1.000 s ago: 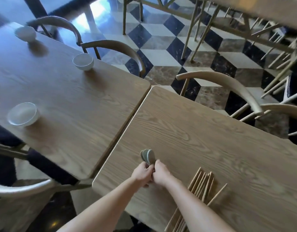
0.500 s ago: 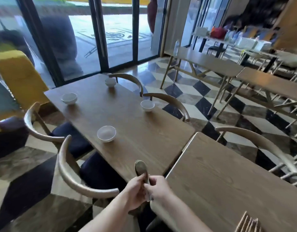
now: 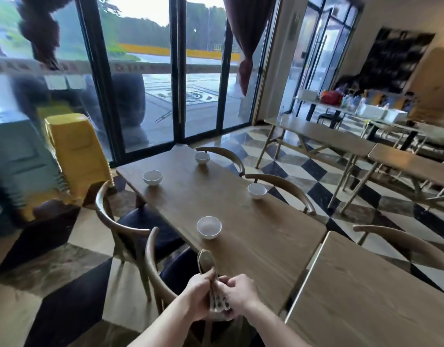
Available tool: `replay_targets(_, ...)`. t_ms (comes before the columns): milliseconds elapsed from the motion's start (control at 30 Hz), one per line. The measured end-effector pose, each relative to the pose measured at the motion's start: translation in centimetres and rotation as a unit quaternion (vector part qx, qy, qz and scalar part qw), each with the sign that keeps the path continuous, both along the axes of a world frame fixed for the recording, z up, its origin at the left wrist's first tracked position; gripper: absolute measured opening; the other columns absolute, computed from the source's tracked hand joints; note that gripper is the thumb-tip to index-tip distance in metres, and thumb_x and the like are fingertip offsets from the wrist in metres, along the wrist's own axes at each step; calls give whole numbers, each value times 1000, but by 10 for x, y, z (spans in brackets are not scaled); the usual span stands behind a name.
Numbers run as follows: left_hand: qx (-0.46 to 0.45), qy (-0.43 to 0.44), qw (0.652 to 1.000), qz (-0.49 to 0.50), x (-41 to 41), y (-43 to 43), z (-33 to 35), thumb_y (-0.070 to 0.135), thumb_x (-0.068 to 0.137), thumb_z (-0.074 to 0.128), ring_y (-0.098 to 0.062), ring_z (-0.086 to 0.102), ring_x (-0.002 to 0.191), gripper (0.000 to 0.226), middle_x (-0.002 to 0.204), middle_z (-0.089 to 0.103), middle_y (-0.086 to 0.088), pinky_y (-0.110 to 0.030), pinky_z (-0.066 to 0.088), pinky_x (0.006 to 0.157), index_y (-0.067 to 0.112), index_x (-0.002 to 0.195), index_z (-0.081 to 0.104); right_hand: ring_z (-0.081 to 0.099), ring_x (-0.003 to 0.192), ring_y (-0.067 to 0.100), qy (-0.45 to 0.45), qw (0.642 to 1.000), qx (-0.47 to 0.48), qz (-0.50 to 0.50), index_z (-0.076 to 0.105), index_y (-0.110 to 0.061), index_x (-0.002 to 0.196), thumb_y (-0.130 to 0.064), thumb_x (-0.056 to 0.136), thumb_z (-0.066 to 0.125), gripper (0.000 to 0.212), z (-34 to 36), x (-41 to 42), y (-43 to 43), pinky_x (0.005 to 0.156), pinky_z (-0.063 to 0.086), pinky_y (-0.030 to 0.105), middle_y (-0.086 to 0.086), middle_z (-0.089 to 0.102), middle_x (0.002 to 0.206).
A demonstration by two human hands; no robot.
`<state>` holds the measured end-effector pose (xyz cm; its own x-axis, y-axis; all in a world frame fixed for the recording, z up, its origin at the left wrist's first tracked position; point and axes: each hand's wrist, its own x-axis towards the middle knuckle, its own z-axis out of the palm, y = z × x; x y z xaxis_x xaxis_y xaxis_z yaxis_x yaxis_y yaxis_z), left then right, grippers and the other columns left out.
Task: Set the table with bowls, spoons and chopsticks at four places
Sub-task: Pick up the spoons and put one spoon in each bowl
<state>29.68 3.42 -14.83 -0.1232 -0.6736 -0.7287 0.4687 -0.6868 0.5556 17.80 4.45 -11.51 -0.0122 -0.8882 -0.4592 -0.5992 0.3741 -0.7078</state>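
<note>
gripping seemingly stacked spoons (image 3: pixel 208 262), 2 hands

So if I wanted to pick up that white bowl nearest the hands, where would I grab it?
Probably by the rim, from above. The nearest bowl stands upright on the table, mouth open and apparently empty, with bare wood all around it. Its sides curve in toward a narrow foot, so fingers over the lip would likely hold better than a squeeze lower down.

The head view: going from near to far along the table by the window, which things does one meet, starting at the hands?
Right hand and left hand together holding the spoons → nearest bowl → bowl on the right side → bowl on the left side → farthest bowl.
</note>
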Motion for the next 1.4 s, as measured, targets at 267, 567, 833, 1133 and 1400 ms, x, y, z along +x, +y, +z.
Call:
replay_targets(267,-13,21,1000,13,23,-53,-9,13,104,39,-36,65,74,31,71,71,-22,-43,50,68,-7,94,61,63,51,15,-148,987,63,17,64,-6,82,-20,89,71,17,-14,4,-56,49,59,30,9,63,69)
replay_targets(567,-16,-57,998,3,83,-153,-23,14,99,52,-37,65,78,28,96,69,-30,-40,46,74,-7,111,66,55,50,15,-244,958,147,30,68,-6,84,-6,84,73,5,-35,28,-169,45,42,24,7,66,65)
replay_targets(833,9,-1,1000,3,97,-223,-45,3,100,45,-37,71,74,27,104,69,-32,-42,58,71,-8,114,66,60,44,4,-271,945,182,-6,63,-7,86,-5,89,69,7,-56,39,-238,43,44,18,-4,67,54)
replay_targets(1133,32,-3,994,-101,87,-297,-61,6,94,58,-25,66,68,14,88,66,-17,-30,52,55,-1,104,64,51,41,9,-280,936,170,-132,61,-9,86,-3,93,62,9,-78,30,-277,38,38,19,1,61,57)
replay_targets(1400,106,28,971,-213,131,-373,-108,10,87,70,-17,65,61,28,83,65,-11,-26,52,51,2,113,62,39,42,9,-277,890,167,-321,62,-14,84,-5,94,58,14,-108,40,-288,40,22,15,1,59,62)
